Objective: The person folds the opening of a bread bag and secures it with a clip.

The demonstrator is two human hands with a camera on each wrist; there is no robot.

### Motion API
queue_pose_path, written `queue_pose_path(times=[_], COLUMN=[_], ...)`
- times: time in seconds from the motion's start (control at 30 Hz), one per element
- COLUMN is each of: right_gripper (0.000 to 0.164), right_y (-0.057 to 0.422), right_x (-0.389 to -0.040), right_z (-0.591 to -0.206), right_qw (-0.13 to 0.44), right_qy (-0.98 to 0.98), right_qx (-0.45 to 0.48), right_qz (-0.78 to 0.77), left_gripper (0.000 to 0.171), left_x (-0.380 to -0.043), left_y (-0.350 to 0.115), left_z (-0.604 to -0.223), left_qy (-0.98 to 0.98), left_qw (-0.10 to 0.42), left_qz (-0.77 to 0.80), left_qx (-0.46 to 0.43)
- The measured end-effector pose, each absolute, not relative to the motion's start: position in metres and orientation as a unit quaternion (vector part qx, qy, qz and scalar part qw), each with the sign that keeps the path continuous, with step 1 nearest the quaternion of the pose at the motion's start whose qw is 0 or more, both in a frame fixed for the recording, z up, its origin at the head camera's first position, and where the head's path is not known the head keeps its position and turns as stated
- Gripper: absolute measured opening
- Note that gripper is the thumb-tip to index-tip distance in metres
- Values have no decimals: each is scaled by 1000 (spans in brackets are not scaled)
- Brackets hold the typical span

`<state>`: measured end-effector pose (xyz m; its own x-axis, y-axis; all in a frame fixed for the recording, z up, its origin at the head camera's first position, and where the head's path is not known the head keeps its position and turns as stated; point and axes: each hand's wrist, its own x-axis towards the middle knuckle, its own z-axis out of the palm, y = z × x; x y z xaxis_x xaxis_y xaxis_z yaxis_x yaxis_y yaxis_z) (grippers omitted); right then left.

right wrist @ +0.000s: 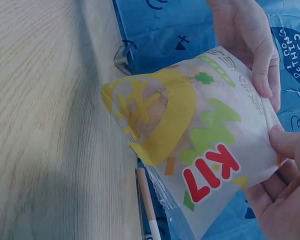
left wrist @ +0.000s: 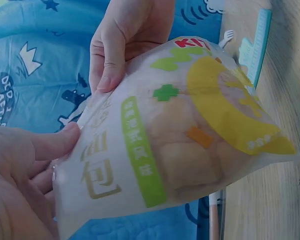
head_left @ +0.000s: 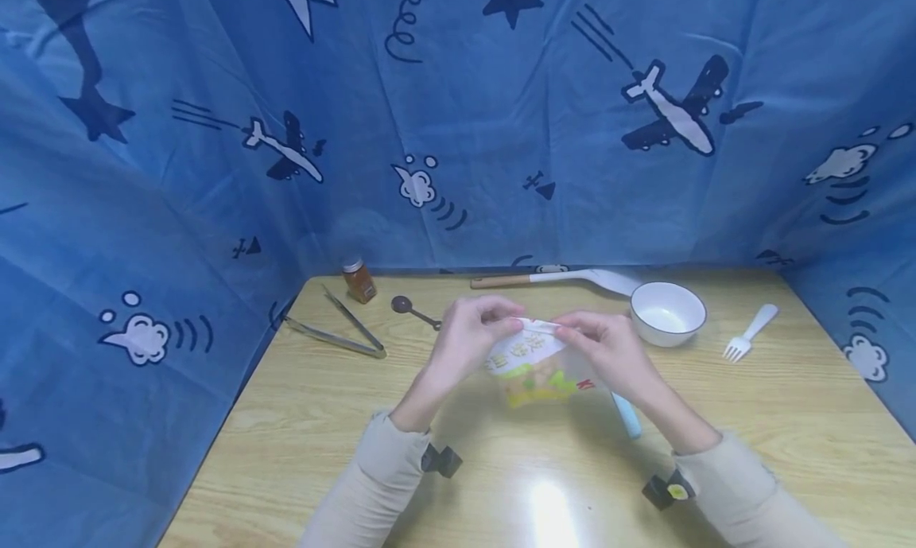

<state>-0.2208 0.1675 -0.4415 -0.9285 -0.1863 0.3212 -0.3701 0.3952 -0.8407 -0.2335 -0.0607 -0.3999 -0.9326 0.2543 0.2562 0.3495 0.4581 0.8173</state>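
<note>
Mid-frame, our left hand point(head_left: 467, 335) and right hand point(head_left: 614, 349) pinch the packet point(head_left: 538, 373) along its top edge, likely for opening; next calls for opposed (gentle) pulls.

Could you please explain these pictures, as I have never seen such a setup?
There is no machine: a person works bare-handed. The wide picture comes from a camera on the head; the two closer ones, from the left and right wrists. The left hand and right hand pinch one edge of a printed packet. On the wooden table are tongs, a small jar, a dark spoon, a spatula, a white bowl, a white fork and a partly hidden light-blue item.
</note>
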Motion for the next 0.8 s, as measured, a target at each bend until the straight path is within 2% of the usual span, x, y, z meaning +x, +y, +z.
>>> queue_pose_path(times=[0.13,0.23,0.37,0.47,0.57,0.8], right_gripper=[18,20,23,24,23,19], right_y=[167,170,174,175,174,171], right_x=[-221,-222,-224,-222,-220,-218], right_z=[-442,-443,-443,-443,-442,-441], right_qw=[75,44,-4,-17,-7,57], right_qy=[-826,-816,-805,-803,-805,-821], right_qx=[163,175,187,183,180,174], right_qz=[535,550,563,567,565,540], left_gripper=[28,32,31,27,24,30], left_x=[-235,-237,-239,-240,-240,-239], left_y=[-60,-62,-65,-67,-68,-66], left_z=[-404,-405,-406,-406,-406,-407], left_qy=[-837,-825,-817,-818,-828,-852], left_qw=[70,65,48,42,49,87], left_qz=[-514,-534,-549,-546,-527,-479], left_qx=[-176,-173,-170,-175,-186,-194])
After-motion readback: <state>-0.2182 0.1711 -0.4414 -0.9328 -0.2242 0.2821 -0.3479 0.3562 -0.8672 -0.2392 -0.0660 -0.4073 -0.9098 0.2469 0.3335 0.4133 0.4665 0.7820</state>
